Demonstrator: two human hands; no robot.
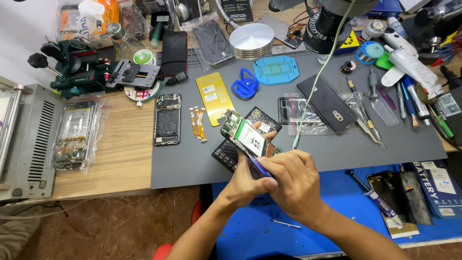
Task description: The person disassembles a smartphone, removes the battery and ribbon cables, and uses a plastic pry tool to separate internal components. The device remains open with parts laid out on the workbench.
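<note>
From the head view, a blue box (440, 185) lies near right on the surface (187, 163), a yellow panel (215, 97) farther left, and clear bags (74, 132) hold phone parts at far left. The left hand (245, 180) grips an opened phone (246, 136) above the grey mat's near edge; the right hand (296, 180) pinches a blue tool (260, 167) against it.
</note>
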